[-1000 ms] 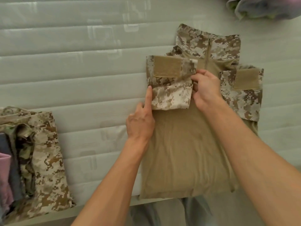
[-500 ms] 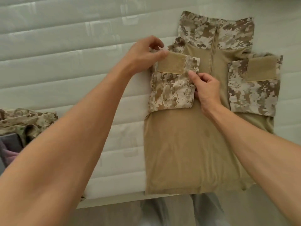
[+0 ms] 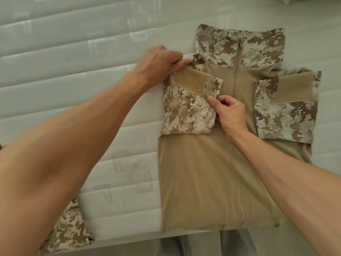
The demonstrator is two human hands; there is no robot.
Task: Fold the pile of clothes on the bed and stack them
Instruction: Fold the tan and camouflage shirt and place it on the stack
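Two camouflage sleeves are already folded onto the tan zip-neck combat shirt (image 3: pixel 212 172), laid flat on the white quilted mattress (image 3: pixel 73 71). Its left sleeve (image 3: pixel 188 108) is pinched by the left hand (image 3: pixel 158 63) at the shoulder and the right hand (image 3: pixel 228 111) at the cuff. The body fold and stacking beside the folded camouflage garment (image 3: pixel 70 230) are judged outstanding.

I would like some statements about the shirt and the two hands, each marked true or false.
1. The left hand grips the upper corner of the folded left sleeve. True.
2. The right hand rests on the collar. False: it pinches the inner edge of the same sleeve.
3. The shirt lies on the mattress with its zipper facing up. True.
4. The other sleeve hangs off the bed. False: it is folded onto the shirt.
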